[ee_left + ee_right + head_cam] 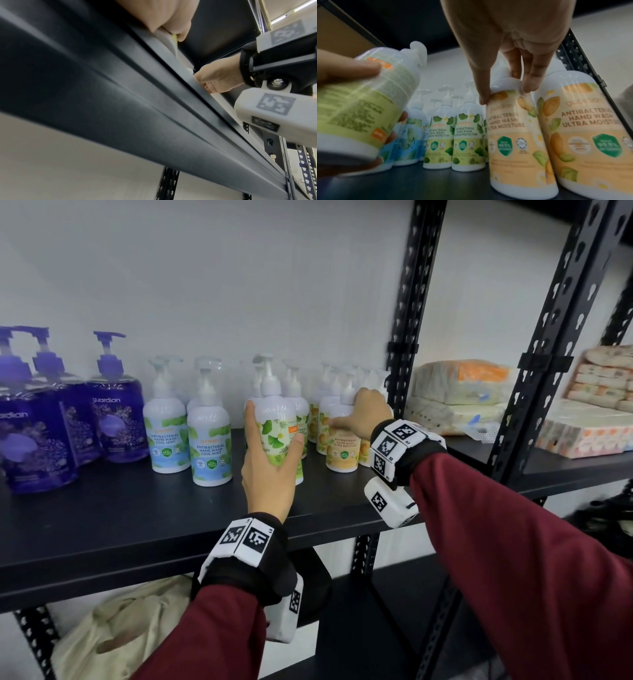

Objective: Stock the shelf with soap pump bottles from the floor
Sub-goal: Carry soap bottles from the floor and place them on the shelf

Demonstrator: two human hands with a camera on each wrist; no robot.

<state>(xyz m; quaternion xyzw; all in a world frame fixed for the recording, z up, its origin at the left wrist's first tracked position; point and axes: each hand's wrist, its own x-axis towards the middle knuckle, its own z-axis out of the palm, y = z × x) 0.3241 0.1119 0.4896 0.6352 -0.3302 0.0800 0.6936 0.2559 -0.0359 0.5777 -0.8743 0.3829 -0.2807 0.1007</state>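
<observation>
1. head view shows the placing step: the left hand [269, 463] has its fingers [249, 419] and thumb clamped round a green-label bottle [279, 422] over the black shelf [137, 522], in front of the standing green-label bottles [453, 142]. in the right wrist view its base looks tilted and clear of the shelf surface, though blur makes this uncertain.
2. the right hand [368, 412] has its fingers [529, 75] and thumb pinched on the shoulder of an orange-label bottle [513, 135], which stands on the shelf just right of the green-label bottles, touching or nearly touching a second orange-label bottle [583, 135].
3. judging by this, the shelf is already well stocked and the held bottle is one of the later ones. the next move calls for bringing it upright and lowering it into a free spot beside the green-label bottles, label outward, while the right hand steadies or shifts the orange one to keep room.
4. the gap is tight: a careless set-down could knock a neighbour's pump head or topple the row.
5. left of the green-label bottles stand blue-label mint bottles [209, 446], then purple bottles [118, 419].
6. right of them, past the black upright [409, 337], lie wrapped tissue packs [459, 395]. a cream bag [130, 625] sits on the level below.
</observation>
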